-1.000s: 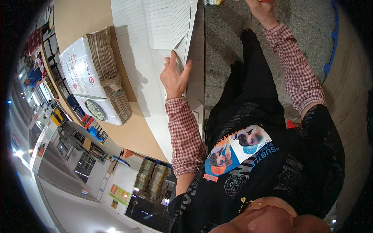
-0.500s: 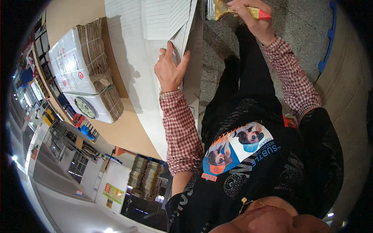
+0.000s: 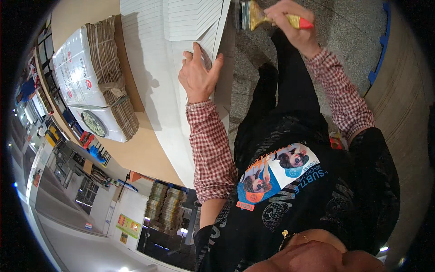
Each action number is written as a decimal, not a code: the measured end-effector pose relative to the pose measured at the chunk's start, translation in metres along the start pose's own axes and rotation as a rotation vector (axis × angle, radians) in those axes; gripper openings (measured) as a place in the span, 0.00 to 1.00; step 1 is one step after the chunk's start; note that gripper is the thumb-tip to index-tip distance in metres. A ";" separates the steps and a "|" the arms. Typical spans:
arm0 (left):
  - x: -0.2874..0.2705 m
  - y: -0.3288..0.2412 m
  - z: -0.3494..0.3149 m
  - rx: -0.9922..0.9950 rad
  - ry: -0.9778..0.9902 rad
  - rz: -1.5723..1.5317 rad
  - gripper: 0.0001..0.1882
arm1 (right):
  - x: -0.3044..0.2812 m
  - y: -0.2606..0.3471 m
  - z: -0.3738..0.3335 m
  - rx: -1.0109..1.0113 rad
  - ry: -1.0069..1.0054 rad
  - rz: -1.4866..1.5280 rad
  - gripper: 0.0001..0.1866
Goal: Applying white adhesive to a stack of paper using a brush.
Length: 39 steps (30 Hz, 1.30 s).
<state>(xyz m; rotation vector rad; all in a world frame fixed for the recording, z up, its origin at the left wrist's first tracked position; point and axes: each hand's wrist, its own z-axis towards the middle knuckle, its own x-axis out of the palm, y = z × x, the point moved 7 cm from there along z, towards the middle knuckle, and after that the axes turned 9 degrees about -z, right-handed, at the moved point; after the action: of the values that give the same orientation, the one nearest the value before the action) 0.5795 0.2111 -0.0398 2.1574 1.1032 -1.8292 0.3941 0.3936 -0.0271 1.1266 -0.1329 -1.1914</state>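
My right hand grips a flat paintbrush by its yellow, red-tipped handle. The brush is held level above the floor, with its metal band and dark bristles toward the left. My left hand lies with spread fingers at the right edge of a layer of white sheets. Its fingertips touch near a smaller stack of white pieces with slanted, stepped edges. Under the thumb side the sheet edges overlap, and I cannot make out whether the hand presses on one or several.
Left of the sheets, a strapped bundle of flat cardboard with a white printed face rests on a brown board. A blue edge runs along the floor at right. More stacked bundles stand at lower left.
The paintbrush and my right hand have shifted slightly to the left. My left hand stays spread on the sheets, a little higher in view.
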 end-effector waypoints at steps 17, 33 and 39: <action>0.041 0.023 -0.068 -0.185 -0.117 0.119 0.53 | -0.014 0.018 -0.054 0.179 -0.032 0.186 0.08; 0.000 0.026 -0.050 -0.017 0.007 -0.102 0.38 | 0.004 0.035 -0.045 0.151 -0.007 0.161 0.07; 0.006 0.020 -0.049 -0.053 0.041 -0.021 0.40 | 0.016 0.035 -0.049 0.089 -0.023 0.134 0.07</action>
<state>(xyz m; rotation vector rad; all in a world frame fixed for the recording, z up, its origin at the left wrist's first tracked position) 0.6309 0.2245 -0.0386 2.1718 1.1729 -1.7510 0.4546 0.4095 -0.0319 1.1635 -0.2769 -1.0880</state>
